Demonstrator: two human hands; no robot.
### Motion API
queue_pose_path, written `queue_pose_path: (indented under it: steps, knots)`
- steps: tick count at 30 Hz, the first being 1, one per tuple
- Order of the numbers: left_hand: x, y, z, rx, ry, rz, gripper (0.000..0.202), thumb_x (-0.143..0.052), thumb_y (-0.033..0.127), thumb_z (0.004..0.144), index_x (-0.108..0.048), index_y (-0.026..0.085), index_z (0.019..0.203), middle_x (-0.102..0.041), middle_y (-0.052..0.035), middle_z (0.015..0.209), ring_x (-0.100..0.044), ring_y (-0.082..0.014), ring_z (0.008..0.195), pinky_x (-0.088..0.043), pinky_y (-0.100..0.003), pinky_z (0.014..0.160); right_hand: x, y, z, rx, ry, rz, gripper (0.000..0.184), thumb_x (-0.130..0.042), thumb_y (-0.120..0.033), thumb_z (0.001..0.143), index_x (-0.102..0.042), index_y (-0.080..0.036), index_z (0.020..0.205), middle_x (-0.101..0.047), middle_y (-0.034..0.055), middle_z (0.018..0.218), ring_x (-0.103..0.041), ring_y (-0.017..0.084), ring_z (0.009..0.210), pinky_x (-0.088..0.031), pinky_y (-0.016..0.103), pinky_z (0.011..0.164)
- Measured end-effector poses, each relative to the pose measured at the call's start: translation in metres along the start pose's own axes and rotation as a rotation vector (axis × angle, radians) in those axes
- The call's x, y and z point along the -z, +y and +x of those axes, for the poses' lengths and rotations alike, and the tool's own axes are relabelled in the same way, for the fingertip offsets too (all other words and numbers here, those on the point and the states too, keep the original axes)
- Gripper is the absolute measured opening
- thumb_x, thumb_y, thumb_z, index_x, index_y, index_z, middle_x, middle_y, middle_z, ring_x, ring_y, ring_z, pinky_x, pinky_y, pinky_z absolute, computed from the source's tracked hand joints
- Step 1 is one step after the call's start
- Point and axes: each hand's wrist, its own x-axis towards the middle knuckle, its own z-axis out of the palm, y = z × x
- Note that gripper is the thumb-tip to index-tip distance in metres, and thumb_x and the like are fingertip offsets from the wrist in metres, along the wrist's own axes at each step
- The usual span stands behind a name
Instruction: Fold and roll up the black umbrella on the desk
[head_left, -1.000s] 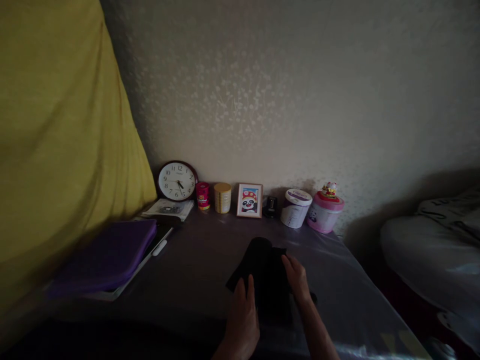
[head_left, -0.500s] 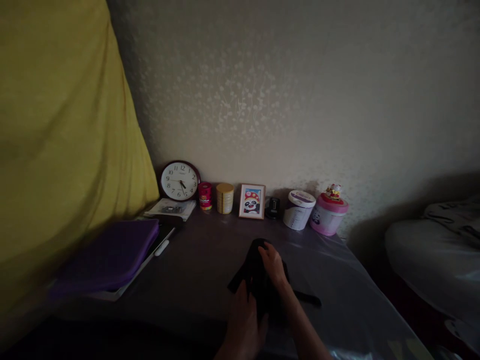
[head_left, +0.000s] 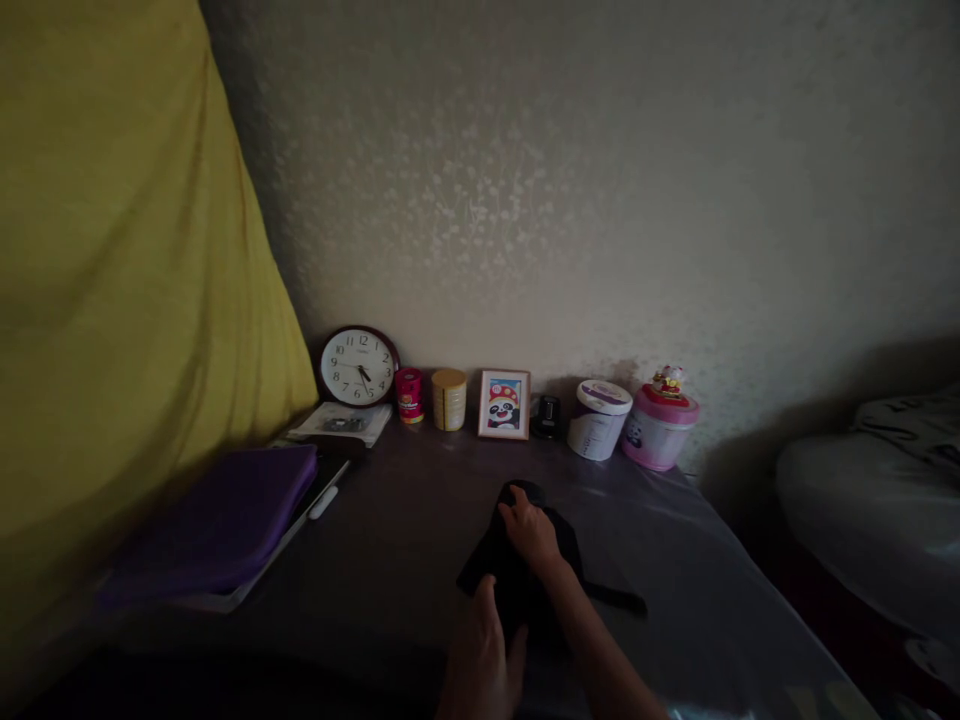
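1 head view looks forward, down over table (head_left: pixel 390 560)

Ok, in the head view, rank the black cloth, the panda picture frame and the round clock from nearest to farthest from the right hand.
1. Black cloth: directly under the right hand, touching it.
2. Panda picture frame: in the back row, almost straight beyond the hand.
3. Round clock: also in the back row, well off to the left.

Clock (head_left: pixel 358 366), red tin (head_left: pixel 409 395), gold can (head_left: pixel 449 399), panda picture (head_left: pixel 504 404), white tub (head_left: pixel 596 419), pink tub (head_left: pixel 659 427) along wall (head_left: pixel 525 200).
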Motion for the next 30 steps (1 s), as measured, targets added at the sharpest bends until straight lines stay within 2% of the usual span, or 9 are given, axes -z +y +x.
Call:
queue_pose_path:
  steps: [4, 6, 8, 11, 14, 17, 20, 24, 30]
  knots:
    - [0.030, 0.014, 0.006, 0.014, -0.115, -0.060, 0.069, -0.034, 0.025, 0.083, 0.003, 0.012, 0.140, -0.039, -0.0153, 0.135, -0.044, -0.0201, 0.119, -0.040, -0.031, 0.093, 0.000, 0.001, -0.001, 0.071, -0.023, 0.008, 0.043, -0.037, -0.034, 0.089, -0.038, -0.017, 0.128, -0.070, 0.0084, 0.087, -0.066, 0.022, 0.085, -0.044, 0.029, 0.070]
    - [0.045, 0.024, 0.010, 0.052, -0.247, 0.020, 0.074, -0.041, 0.024, 0.079, 0.000, 0.023, 0.140, -0.050, -0.0112, 0.125, -0.053, -0.0221, 0.106, -0.041, -0.035, 0.088, 0.000, 0.000, -0.003, 0.103, -0.036, -0.014, 0.044, -0.038, -0.034, 0.088, -0.037, -0.018, 0.130, -0.070, 0.0080, 0.087, -0.066, 0.022, 0.084, -0.045, 0.029, 0.068]
    - [0.051, 0.030, 0.014, 0.082, -0.328, 0.098, 0.078, -0.047, 0.023, 0.074, -0.007, 0.025, 0.140, -0.047, -0.0127, 0.126, -0.050, -0.0264, 0.109, -0.039, -0.038, 0.089, 0.001, 0.000, -0.005, 0.141, -0.041, -0.023, 0.044, -0.039, -0.033, 0.088, -0.038, -0.020, 0.129, -0.070, 0.0076, 0.088, -0.066, 0.022, 0.083, -0.046, 0.029, 0.068]
    - [0.046, 0.028, 0.014, 0.103, -0.340, 0.146, 0.074, -0.047, 0.021, 0.072, -0.015, 0.018, 0.139, -0.039, -0.0159, 0.134, -0.040, -0.0305, 0.117, -0.033, -0.043, 0.095, 0.006, 0.001, -0.015, 0.238, -0.038, 0.047, 0.036, -0.038, -0.029, 0.088, -0.048, -0.022, 0.122, -0.069, 0.0059, 0.092, -0.065, 0.020, 0.084, -0.047, 0.028, 0.071]
    - [0.035, 0.022, 0.012, 0.100, -0.278, 0.126, 0.069, -0.043, 0.021, 0.074, -0.020, 0.014, 0.138, -0.040, -0.0157, 0.131, -0.041, -0.0295, 0.114, -0.031, -0.042, 0.095, 0.011, 0.008, -0.033, 0.420, 0.004, 0.210, 0.028, -0.038, -0.028, 0.089, -0.059, -0.024, 0.108, -0.068, 0.0034, 0.097, -0.062, 0.016, 0.090, -0.046, 0.028, 0.080]
    - [0.027, 0.017, 0.009, 0.087, -0.215, 0.099, 0.064, -0.039, 0.020, 0.076, -0.024, 0.012, 0.137, -0.044, -0.0146, 0.126, -0.043, -0.0264, 0.108, -0.032, -0.039, 0.093, 0.012, 0.021, -0.055, 0.547, 0.109, 0.363, 0.026, -0.038, -0.027, 0.090, -0.062, -0.024, 0.100, -0.067, 0.0033, 0.095, -0.060, 0.015, 0.091, -0.046, 0.030, 0.084]
    - [0.020, 0.013, 0.007, 0.079, -0.201, 0.083, 0.062, -0.038, 0.021, 0.078, -0.023, 0.012, 0.137, -0.043, -0.0139, 0.127, -0.042, -0.0258, 0.109, -0.032, -0.039, 0.094, 0.007, 0.034, -0.066, 0.588, 0.202, 0.370, 0.026, -0.039, -0.024, 0.089, -0.061, -0.024, 0.102, -0.066, 0.0054, 0.099, -0.057, 0.018, 0.100, -0.045, 0.035, 0.088]
    - [0.013, 0.011, 0.008, 0.095, -0.217, 0.108, 0.063, -0.040, 0.024, 0.078, -0.022, 0.013, 0.138, -0.041, -0.0142, 0.130, -0.040, -0.0277, 0.113, -0.032, -0.041, 0.095, -0.005, 0.046, -0.050, 0.637, 0.190, 0.236, 0.031, -0.038, -0.024, 0.090, -0.057, -0.024, 0.113, -0.062, 0.0062, 0.114, -0.048, 0.020, 0.117, -0.035, 0.045, 0.100]
    - [0.017, 0.012, 0.008, 0.109, -0.250, 0.155, 0.063, -0.040, 0.022, 0.079, -0.021, 0.014, 0.138, -0.042, -0.0143, 0.130, -0.042, -0.0275, 0.113, -0.034, -0.039, 0.095, -0.017, 0.062, 0.012, 0.540, 0.166, 0.138, 0.035, -0.032, -0.026, 0.091, -0.056, -0.022, 0.115, -0.057, 0.0059, 0.122, -0.042, 0.018, 0.122, -0.028, 0.046, 0.103]
